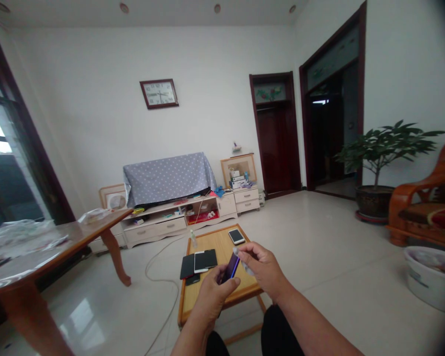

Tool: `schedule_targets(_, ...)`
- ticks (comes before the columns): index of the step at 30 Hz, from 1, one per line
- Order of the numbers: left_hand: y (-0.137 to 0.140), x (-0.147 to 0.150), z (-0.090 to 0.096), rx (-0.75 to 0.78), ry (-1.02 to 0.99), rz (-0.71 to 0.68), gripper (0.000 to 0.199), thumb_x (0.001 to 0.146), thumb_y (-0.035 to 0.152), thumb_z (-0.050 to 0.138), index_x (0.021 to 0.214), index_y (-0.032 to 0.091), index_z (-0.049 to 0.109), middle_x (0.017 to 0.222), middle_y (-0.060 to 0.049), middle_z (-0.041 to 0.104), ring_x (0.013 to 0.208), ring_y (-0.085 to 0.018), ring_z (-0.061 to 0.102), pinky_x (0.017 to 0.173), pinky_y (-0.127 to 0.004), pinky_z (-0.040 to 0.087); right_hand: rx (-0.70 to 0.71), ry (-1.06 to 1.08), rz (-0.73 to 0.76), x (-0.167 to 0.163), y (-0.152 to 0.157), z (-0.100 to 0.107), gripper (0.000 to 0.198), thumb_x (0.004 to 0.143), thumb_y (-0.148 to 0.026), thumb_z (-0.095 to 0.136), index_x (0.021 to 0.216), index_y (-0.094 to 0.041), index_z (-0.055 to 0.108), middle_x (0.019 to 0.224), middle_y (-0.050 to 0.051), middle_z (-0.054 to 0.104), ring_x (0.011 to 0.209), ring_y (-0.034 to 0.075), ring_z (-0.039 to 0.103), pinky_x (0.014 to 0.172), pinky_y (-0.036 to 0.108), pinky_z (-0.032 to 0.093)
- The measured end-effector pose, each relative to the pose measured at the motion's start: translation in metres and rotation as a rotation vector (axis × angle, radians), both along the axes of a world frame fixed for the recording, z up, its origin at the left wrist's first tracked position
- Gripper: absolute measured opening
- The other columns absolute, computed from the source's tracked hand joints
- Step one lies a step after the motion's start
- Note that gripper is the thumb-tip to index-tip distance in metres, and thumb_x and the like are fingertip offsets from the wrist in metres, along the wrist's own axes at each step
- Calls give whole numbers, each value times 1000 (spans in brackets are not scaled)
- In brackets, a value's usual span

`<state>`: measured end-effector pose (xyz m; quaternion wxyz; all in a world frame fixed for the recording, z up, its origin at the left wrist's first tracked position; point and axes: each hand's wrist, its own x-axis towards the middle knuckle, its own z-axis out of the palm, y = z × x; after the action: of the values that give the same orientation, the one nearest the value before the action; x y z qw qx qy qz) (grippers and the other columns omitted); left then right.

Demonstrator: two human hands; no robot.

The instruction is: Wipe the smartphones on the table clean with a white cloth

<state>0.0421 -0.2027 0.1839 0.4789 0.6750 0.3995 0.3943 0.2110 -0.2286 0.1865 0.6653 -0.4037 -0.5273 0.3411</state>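
Note:
My left hand (214,292) is wrapped round a smartphone (232,267) with a shiny blue-purple edge, tilted above the low wooden table (211,241). At the phone's upper end, my right hand (262,265) pinches a small whitish piece that looks like a cloth or wipe (248,269); part of it is hidden by the fingers. A white-framed phone (236,237) lies on the table just beyond my right hand. To the left lie a white-edged tablet (205,260) and a dark, flat case or device (187,267). A small clear bottle (193,239) stands near the far left corner.
A larger table (96,225) with plastic bags (20,232) stands at left. A cable (147,269) runs over the floor. Ahead is a white cabinet (163,228) with a cloth-covered object (170,178). At right are a white tub (428,282), a potted plant (375,198) and a wooden armchair (404,198).

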Motion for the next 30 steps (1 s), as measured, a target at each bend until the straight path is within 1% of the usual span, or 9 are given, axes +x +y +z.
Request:
schedule_targets(6, 0, -12, 4, -62, -66, -193, 56, 75, 39, 74, 125, 19, 64, 124, -11, 68, 115, -28, 61, 101, -39, 44, -139, 166, 121, 8, 1, 16, 39, 79, -55, 72, 93, -19, 68, 66, -4, 57, 52, 8, 42, 49, 21, 30)
schedule_targets(10, -2, -15, 7, -94, -93, -296, 56, 76, 40, 73, 128, 19, 63, 125, -13, 67, 117, -30, 58, 101, -41, 43, -193, 210, 49, 10, 9, 14, 38, 76, -52, 76, 86, -17, 67, 63, -4, 56, 53, 8, 41, 51, 21, 31)
schedule_targets(13, -2, -13, 7, -92, -135, -282, 56, 76, 42, 72, 127, 19, 64, 122, -13, 68, 116, -31, 57, 99, -40, 42, -123, 214, 12, 8, 11, 13, 36, 79, -51, 75, 87, -16, 69, 69, -2, 60, 59, 9, 47, 56, 22, 35)
schedule_targets(17, -3, -11, 8, -95, -180, -280, 56, 77, 44, 73, 126, 19, 65, 120, -11, 68, 107, -27, 59, 94, -35, 42, -3, 234, 47, 2, 9, 16, 34, 83, -49, 72, 92, -17, 68, 79, 0, 65, 67, 11, 53, 62, 23, 40)
schedule_targets(21, -3, -10, 5, -194, -256, -226, 57, 80, 46, 72, 127, 17, 65, 108, -9, 73, 91, -20, 63, 83, -28, 44, 36, 259, -21, -6, 8, 17, 34, 83, -49, 72, 91, -18, 65, 75, -1, 63, 63, 11, 53, 59, 22, 41)
schedule_targets(23, -2, -8, 1, -277, -324, -188, 57, 81, 49, 72, 126, 15, 65, 102, -9, 75, 86, -19, 64, 81, -27, 46, 47, 218, -68, -14, 6, 14, 32, 86, -50, 68, 92, -18, 64, 72, -2, 63, 60, 12, 54, 55, 23, 41)
schedule_targets(25, -1, -6, -3, -371, -455, -133, 57, 81, 49, 73, 125, 15, 65, 103, -9, 75, 88, -20, 67, 85, -29, 48, 77, 105, -109, -23, 2, 11, 28, 90, -47, 63, 93, -19, 65, 72, -1, 64, 60, 13, 56, 55, 24, 43)
schedule_targets(28, 0, -1, -2, -542, -646, -63, 61, 80, 48, 75, 130, 17, 61, 105, -10, 76, 95, -25, 71, 94, -37, 51, 210, -146, -193, -31, -3, 12, 17, 92, -36, 61, 91, -21, 70, 82, 2, 68, 74, 16, 62, 67, 26, 49)
schedule_targets(30, -1, 1, 2, -617, -697, -55, 63, 80, 47, 75, 134, 18, 58, 107, -11, 76, 99, -26, 72, 97, -40, 51, 286, -265, -261, -31, -3, 16, 13, 92, -29, 60, 92, -22, 72, 88, 3, 69, 83, 17, 64, 75, 27, 50)
